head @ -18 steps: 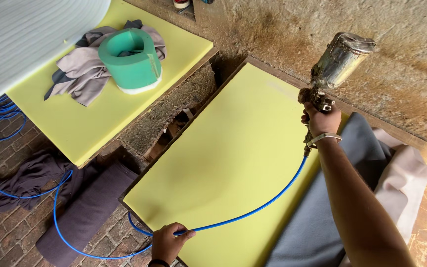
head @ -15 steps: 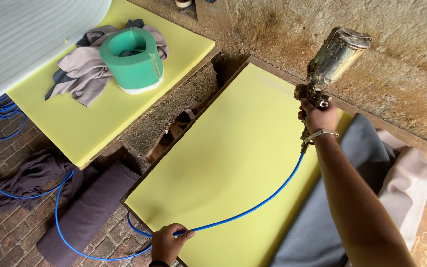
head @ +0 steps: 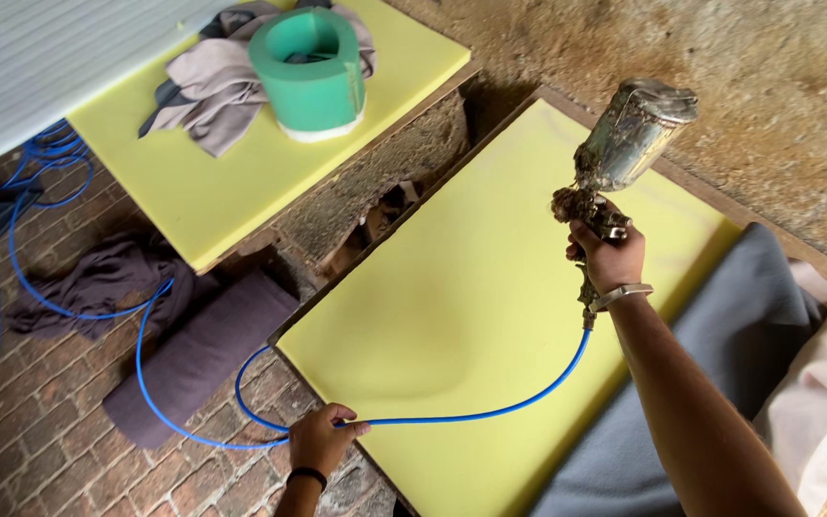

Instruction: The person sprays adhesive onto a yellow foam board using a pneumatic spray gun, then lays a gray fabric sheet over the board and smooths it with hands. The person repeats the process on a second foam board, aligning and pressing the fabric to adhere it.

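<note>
Two yellow foam sheets lie below me, and I place everything by the nearer foam sheet (head: 490, 316). Off its left edge, over the brick floor (head: 40, 440), my left hand (head: 320, 438) is closed around the blue air hose (head: 490, 414), holding the slack so it does not drag across the foam. Above its right part, my right hand (head: 609, 255) grips the spray gun (head: 624, 153), cup up, held clear of the surface.
</note>
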A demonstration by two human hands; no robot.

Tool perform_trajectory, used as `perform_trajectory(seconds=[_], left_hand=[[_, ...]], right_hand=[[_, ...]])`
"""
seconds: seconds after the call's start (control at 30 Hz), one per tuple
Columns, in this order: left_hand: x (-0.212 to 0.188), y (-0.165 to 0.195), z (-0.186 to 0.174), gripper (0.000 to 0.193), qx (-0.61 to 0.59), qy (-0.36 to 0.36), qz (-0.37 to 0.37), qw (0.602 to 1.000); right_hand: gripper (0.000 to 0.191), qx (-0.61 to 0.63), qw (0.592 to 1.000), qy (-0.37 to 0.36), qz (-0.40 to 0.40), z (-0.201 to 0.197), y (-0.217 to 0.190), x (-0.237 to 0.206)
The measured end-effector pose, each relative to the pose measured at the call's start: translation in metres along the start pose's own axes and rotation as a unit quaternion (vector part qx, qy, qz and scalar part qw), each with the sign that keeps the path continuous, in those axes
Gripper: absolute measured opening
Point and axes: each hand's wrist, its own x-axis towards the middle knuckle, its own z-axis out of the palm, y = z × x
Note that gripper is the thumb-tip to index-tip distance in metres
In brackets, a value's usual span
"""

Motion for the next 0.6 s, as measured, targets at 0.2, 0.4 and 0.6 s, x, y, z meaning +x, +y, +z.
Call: perform_trajectory(seconds=[0.2,0.4,0.6], left_hand=[[-0.024,-0.03,-0.018,0.039,0.05,0.03,0.021,0.998],[-0.055,-0.054,-0.048,0.043,0.091,0.03,-0.003,0.995],[-0.094,-0.073,-0.073,0.041,0.119,0.037,-0.028,0.992]], right_hand=[[0.053,0.008,0.993,-0.113,0.034,0.033,0.005,-0.064],[0.055,0.026,0.977,-0.204,0.058,0.077,0.008,-0.124],[0.061,0.047,0.954,-0.286,0.076,0.118,0.011,-0.178]])
